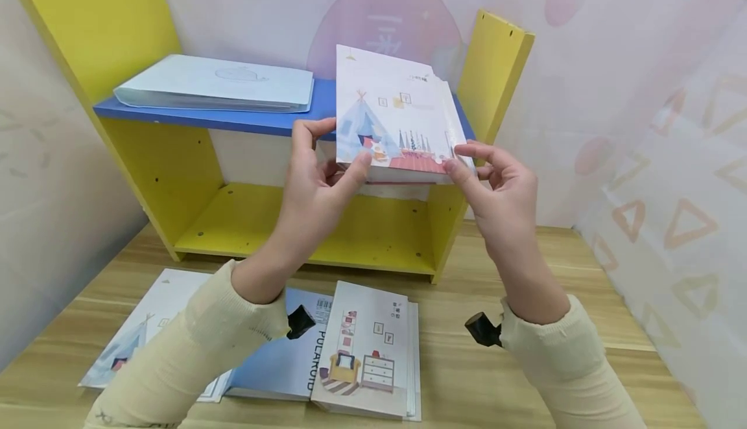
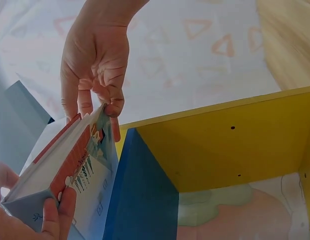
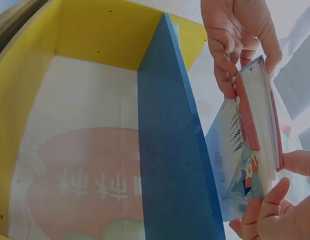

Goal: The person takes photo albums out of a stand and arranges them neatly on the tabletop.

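Observation:
Both hands hold a thick photo album, its white cover printed with a blue tent, tilted over the right part of the blue shelf. My left hand grips the left front corner, thumb on the cover and other fingers at the side and below. At the right front corner, my right hand pinches the album between thumb and fingers. In the left wrist view the red-edged covers and white page block of the album show. Whether it touches the shelf I cannot tell.
A light blue album lies flat on the shelf's left part, between yellow side panels. On the wooden table lie a tent-print album, a blue POLAROID album and a white armchair-print album, partly behind my left sleeve.

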A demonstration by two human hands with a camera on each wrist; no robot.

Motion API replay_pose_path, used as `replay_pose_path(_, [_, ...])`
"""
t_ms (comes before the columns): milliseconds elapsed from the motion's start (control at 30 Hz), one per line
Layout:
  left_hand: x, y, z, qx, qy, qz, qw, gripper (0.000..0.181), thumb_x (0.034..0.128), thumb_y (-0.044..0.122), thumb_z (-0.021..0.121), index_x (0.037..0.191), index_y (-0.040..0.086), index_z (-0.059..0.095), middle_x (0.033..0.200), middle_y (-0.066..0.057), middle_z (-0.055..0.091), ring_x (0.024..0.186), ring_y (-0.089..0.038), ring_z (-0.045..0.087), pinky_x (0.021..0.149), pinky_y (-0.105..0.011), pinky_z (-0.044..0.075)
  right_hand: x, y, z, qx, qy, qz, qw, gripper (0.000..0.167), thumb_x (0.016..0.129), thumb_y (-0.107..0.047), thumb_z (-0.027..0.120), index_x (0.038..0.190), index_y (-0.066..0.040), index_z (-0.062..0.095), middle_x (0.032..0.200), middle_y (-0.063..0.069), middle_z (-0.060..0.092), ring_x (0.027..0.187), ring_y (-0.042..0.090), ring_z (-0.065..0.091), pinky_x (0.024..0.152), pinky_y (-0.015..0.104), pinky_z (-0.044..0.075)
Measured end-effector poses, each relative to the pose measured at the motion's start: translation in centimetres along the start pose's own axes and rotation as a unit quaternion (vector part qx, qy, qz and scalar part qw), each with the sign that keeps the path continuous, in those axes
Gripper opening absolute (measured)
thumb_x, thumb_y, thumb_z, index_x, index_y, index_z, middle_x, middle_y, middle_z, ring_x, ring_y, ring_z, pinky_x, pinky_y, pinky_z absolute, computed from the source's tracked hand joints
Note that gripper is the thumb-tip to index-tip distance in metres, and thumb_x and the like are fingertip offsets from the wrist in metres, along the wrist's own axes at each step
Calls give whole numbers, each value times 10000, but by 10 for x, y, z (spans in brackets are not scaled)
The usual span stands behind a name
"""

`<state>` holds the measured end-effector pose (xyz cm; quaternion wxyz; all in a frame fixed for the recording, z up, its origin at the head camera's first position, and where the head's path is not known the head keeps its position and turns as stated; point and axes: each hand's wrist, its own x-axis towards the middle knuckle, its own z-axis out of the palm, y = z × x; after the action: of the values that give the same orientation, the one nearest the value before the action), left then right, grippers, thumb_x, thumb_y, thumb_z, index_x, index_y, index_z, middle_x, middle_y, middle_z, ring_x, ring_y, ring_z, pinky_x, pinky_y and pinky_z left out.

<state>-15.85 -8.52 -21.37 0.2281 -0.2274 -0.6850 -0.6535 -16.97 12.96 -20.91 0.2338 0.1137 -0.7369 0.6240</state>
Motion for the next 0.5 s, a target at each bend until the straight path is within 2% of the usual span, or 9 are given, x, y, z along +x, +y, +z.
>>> replay_pose_path(167, [-7,2,-1,-39,-53,-25,10000,526,950,26,594,1377,-14,291,1413,-115,391,837,-201,601,643,-165,457,-1,-1,-6,-127,-193,77,9997,287,884,-140,756,1118,17,705,727,-19,513,629,126,403,488,186,313])
replay_pose_path(267, [-11,1,-1,-28,-131,-60,9999,542,954,21,591,1394,-14,278,1453,-87,373,889,-229,622,664,-161,481,-1,0,-10,-128,-283,47,9995,288,877,-124,761,1114,29,704,659,-27,459,610,130,369,480,196,297])
replay_pose_path(400, [-14,0,-1,-61,-196,-40,9998,549,957,6,584,1404,-14,266,1453,-77,381,929,-233,635,681,-164,497,-2,0,-13,-108,-383,36,9992,352,874,-98,759,1194,26,677,713,-32,492,628,124,381,485,184,293])
replay_pose_path(500, [-17,0,-1,-92,-251,-41,9996,554,957,3,579,1411,-9,262,1428,-91,406,938,-229,633,697,-169,506,-4,-2,-15,-39,-499,224,9985,488,877,-102,758,1330,-7,604,908,-17,620,652,110,437,515,147,341])
